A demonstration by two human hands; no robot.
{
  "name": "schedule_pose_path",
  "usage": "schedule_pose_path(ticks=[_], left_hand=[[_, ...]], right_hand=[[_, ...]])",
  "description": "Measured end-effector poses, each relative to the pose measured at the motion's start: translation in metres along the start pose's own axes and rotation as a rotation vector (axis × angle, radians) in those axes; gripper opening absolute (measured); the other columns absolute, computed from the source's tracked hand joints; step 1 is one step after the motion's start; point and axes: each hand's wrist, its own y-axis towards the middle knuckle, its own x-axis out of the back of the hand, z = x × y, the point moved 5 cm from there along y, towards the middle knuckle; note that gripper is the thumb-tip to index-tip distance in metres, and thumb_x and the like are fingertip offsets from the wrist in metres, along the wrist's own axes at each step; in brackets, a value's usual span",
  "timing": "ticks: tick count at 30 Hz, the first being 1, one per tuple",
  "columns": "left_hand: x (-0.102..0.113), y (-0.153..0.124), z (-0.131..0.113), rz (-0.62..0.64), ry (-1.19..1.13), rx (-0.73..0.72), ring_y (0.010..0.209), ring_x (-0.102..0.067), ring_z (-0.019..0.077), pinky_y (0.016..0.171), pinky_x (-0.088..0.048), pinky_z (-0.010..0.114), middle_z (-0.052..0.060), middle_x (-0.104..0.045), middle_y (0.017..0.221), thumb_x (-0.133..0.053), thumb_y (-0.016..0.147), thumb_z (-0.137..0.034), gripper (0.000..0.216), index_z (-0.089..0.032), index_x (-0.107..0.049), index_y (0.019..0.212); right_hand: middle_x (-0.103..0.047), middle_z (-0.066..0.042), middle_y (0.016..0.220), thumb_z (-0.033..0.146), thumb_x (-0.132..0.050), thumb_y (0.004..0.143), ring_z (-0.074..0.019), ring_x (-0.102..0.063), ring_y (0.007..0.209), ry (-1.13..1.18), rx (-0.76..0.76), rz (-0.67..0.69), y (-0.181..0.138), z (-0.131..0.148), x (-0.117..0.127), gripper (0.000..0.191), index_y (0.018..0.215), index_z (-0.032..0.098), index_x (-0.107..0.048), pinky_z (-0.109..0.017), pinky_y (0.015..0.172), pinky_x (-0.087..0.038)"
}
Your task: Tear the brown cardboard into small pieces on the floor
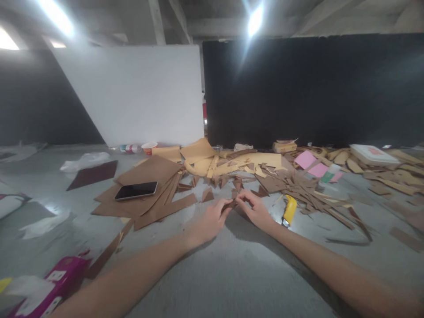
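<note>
My left hand [216, 217] and my right hand [254, 210] meet over the middle of the grey table. Between their fingertips they pinch a small brown piece [233, 198] of sheet material, mostly covered by the fingers. Several small brown triangles lie just beyond, among them one brown triangle [207, 194] left of the piece. A yellow-handled cutter [289, 211] rests to the right of my right hand. Further left, a stack of brown sheets [150, 171] carries a dark-screened phone [136, 191].
Brown strips [308, 192] are heaped at the right, and tan offcuts [265, 159] run along the back. A pink sheet [311, 163] and a white box [373, 154] are there too. A purple tissue pack [64, 276] sits near left. Black and white panels [139, 92] stand behind.
</note>
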Motion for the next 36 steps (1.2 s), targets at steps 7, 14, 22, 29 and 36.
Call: schedule_pose_path(ticks=[7,14,22,29,36], left_hand=[[0.002,0.000,-0.004,0.015,0.026,-0.025,0.129,-0.066,0.0236,0.108,-0.051,0.040,0.007,-0.070,0.137,-0.043,0.111,-0.038,0.030,-0.027,-0.060,0.134],[0.002,0.001,-0.004,0.003,0.049,-0.040,0.125,-0.067,0.0227,0.107,-0.052,0.038,0.006,-0.071,0.133,-0.044,0.111,-0.038,0.030,-0.027,-0.060,0.134],[0.002,0.000,-0.002,-0.010,0.013,-0.008,0.121,-0.070,0.0221,0.105,-0.053,0.037,0.005,-0.073,0.131,-0.042,0.112,-0.041,0.032,-0.027,-0.060,0.134],[0.004,0.001,-0.003,-0.025,0.014,-0.002,0.124,-0.067,0.0234,0.107,-0.052,0.040,0.008,-0.070,0.135,-0.042,0.111,-0.042,0.032,-0.025,-0.059,0.132],[0.001,0.000,-0.001,-0.014,-0.002,-0.026,0.122,-0.069,0.0228,0.106,-0.052,0.039,0.006,-0.072,0.131,-0.045,0.111,-0.039,0.028,-0.027,-0.060,0.131]], right_hand=[[-0.065,-0.001,0.076,0.047,-0.052,0.107,-0.0182,-0.060,0.073,0.012,-0.034,0.067,0.000,-0.006,-0.005,0.037,0.085,0.021,-0.066,-0.029,0.071,-0.047],[-0.064,-0.001,0.077,0.047,-0.062,0.102,-0.0187,-0.058,0.072,-0.054,-0.048,-0.059,0.000,-0.010,-0.001,0.028,0.088,0.022,-0.066,-0.030,0.068,-0.047],[-0.065,-0.002,0.078,0.043,-0.061,0.103,-0.0199,-0.060,0.074,-0.064,0.005,-0.061,-0.001,-0.006,0.000,0.025,0.089,0.023,-0.068,-0.033,0.071,-0.047],[-0.065,-0.004,0.078,0.045,-0.058,0.105,-0.0216,-0.062,0.075,-0.054,0.085,-0.021,-0.002,0.001,-0.002,0.028,0.093,0.023,-0.070,-0.034,0.071,-0.051],[-0.064,-0.003,0.079,0.043,-0.056,0.106,-0.0195,-0.060,0.075,0.007,0.035,0.064,-0.003,0.002,-0.004,0.029,0.088,0.022,-0.067,-0.031,0.071,-0.048]])
